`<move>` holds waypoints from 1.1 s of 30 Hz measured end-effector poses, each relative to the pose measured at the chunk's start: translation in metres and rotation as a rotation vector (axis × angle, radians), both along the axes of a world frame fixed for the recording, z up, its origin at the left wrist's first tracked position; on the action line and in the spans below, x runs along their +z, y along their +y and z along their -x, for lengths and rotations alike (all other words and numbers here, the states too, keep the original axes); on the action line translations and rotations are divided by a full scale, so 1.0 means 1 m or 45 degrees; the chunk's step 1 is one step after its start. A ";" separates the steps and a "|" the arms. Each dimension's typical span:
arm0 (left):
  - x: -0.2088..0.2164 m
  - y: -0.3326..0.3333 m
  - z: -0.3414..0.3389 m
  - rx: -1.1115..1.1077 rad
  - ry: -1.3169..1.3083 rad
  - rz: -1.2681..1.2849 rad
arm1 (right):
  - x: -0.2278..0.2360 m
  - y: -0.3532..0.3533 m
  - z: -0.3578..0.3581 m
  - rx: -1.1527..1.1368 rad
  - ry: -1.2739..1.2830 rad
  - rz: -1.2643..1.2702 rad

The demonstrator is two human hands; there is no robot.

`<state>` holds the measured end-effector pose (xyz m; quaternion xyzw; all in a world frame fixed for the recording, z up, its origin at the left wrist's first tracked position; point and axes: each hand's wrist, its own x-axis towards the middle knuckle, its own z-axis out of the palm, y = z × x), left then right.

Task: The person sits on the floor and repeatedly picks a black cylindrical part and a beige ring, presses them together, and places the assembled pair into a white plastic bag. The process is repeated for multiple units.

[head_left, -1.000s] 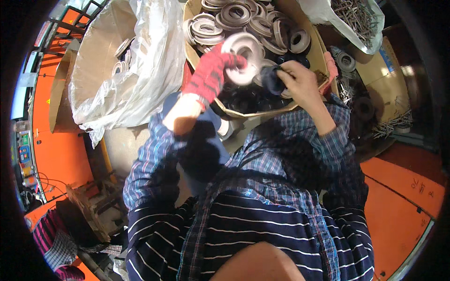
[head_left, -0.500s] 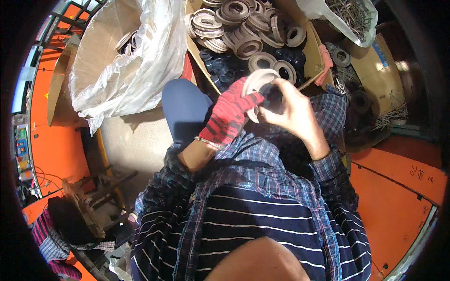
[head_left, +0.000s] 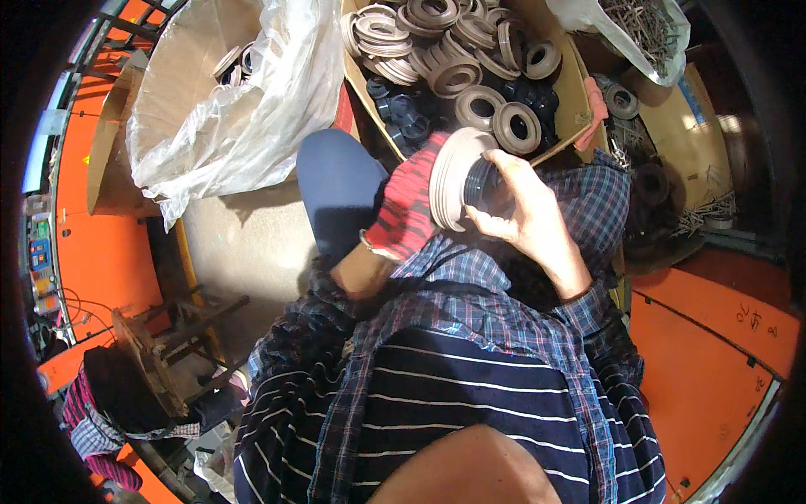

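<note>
In a red and black knit glove, my left hand (head_left: 406, 203) grips a beige ridged ring (head_left: 450, 180) from its left side, over my lap. My bare right hand (head_left: 535, 217) is closed with thumb and fingers around a black threaded fitting (head_left: 480, 182), which sits against the ring's right face. How deep the fitting reaches into the ring is hidden. Just beyond my hands, a cardboard box (head_left: 574, 88) holds many similar beige rings (head_left: 516, 128) heaped over black plastic parts (head_left: 410, 124).
To the left stands a box lined with a clear plastic bag (head_left: 222, 134), with a few rings inside. Metal bolts fill a white bag (head_left: 646, 38) at upper right. A wooden stool (head_left: 155, 357) and orange panels (head_left: 109, 269) lie at left.
The ring has turned so its ridged outer side shows more, and the black fitting now sits squarely against it. Both hands stay close together. The whole view has shifted slightly.
</note>
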<state>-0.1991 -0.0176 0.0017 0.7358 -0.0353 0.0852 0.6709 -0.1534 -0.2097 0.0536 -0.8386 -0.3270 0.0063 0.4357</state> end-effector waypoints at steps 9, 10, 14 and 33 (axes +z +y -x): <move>0.052 -0.007 0.015 0.084 0.110 -0.236 | -0.009 0.001 -0.004 -0.090 -0.019 0.068; 0.055 -0.015 0.020 0.156 0.236 -0.076 | -0.014 0.004 -0.002 -0.137 -0.015 0.019; 0.046 -0.043 0.035 0.400 0.245 -0.072 | -0.030 0.014 -0.001 -0.292 0.385 -0.521; 0.025 -0.005 0.026 -0.287 -0.786 -1.167 | -0.052 0.008 0.009 0.163 1.217 -0.907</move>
